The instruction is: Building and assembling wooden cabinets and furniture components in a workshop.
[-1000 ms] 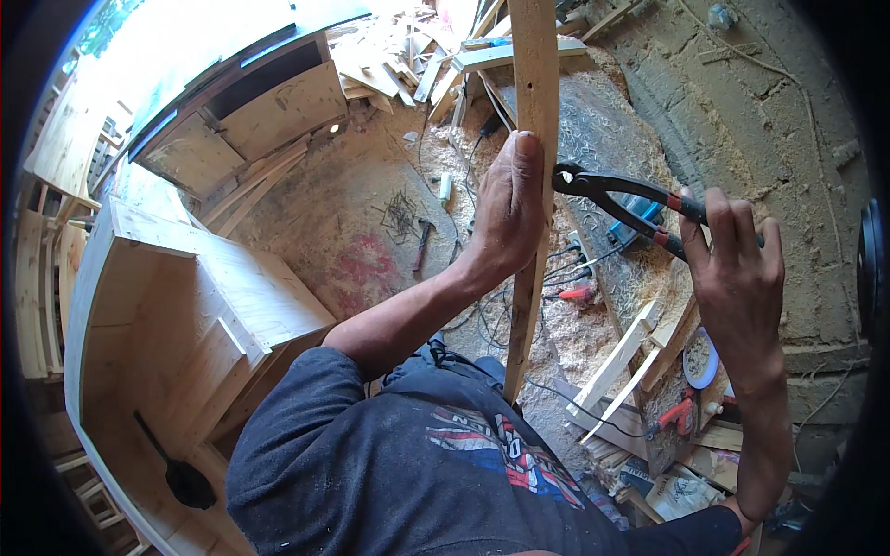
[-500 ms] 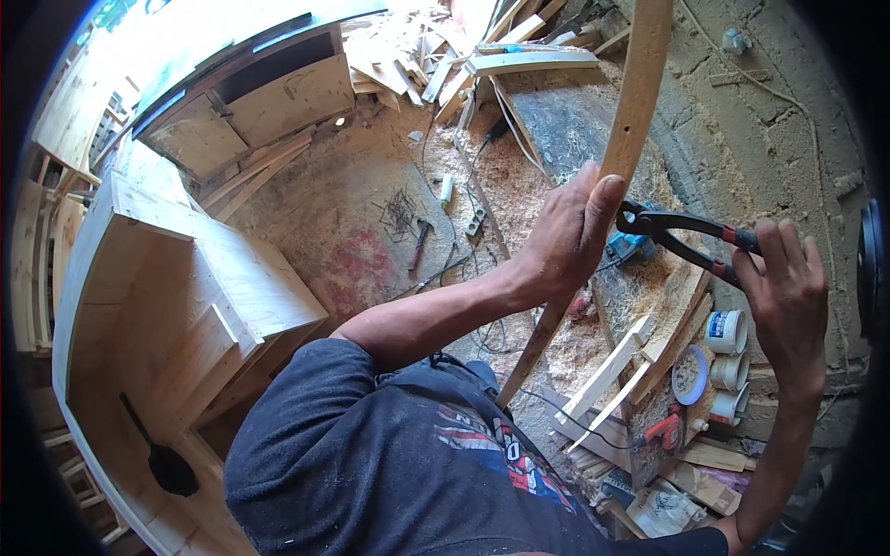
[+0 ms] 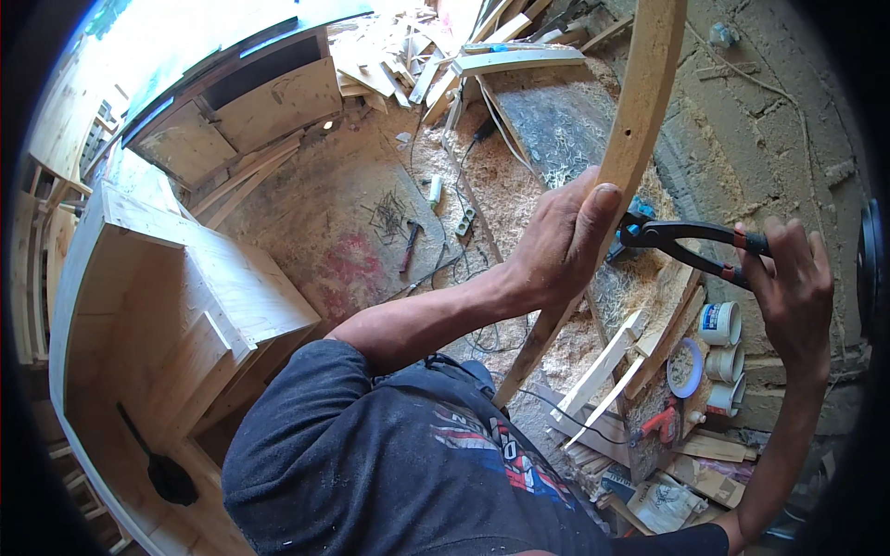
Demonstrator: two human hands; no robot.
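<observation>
Above flaky sawdust (image 3: 505, 185), the left hand (image 3: 567, 239) clasps a flat wooden batten (image 3: 642, 107), the right hand (image 3: 793, 292) curved black metal pincers (image 3: 660, 235)

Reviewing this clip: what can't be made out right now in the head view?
All in the head view:
- Wooden strip: far end cut off by the top edge.
- Pincers: handle ends covered by the right hand; whether the tips grip anything is too small to tell.
- Left hand: some fingertips hidden behind the strip.
</observation>
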